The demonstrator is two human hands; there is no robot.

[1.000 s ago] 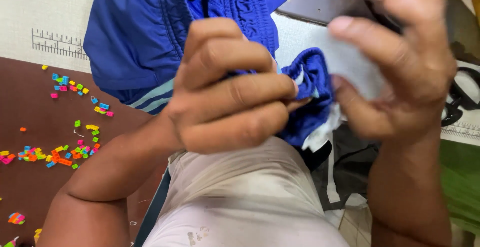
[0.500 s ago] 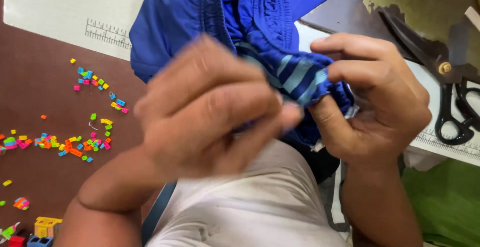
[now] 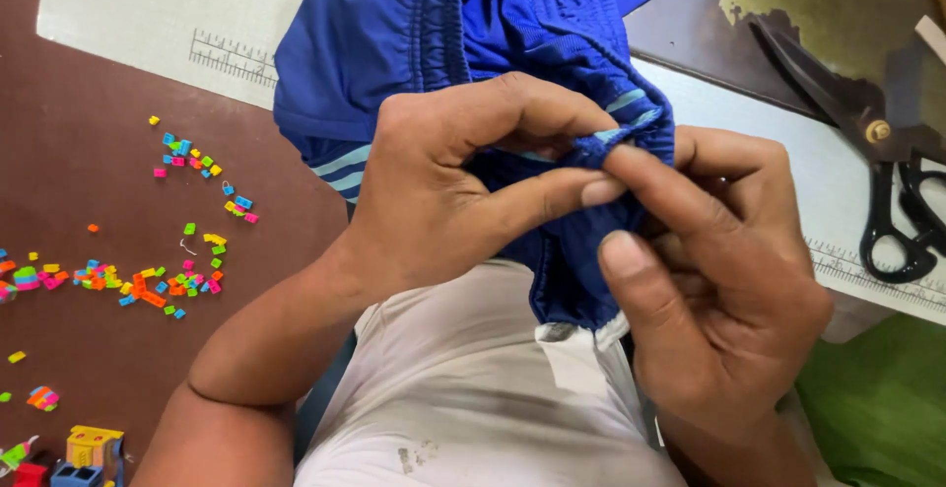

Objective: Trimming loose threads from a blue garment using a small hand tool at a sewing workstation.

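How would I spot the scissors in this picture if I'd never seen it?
Look at the pale ruled cutting mat at the right edge. The scissors lie across its upper part, right of the right hand and blue garment. They are the only large black tool, with looped handles and a brass pivot.

Light on my feed is pretty even and soft, daylight-ish, nothing dim. No harsh shadows, just a soft dark patch under my left hand (image 3: 443, 191) where it folds over the blue garment (image 3: 394, 34). The blue cloth looks really saturated but keeps its folds readable. The pale cutting mat (image 3: 128, 14) runs bright, close to washed out, though its ruler marks hold. A dull sheen sits on the scissors (image 3: 857, 122). Focus is decent on both hands; my right hand (image 3: 719, 290) is sharp too. The small coloured bricks (image 3: 148, 285) at the left edge look slightly soft.
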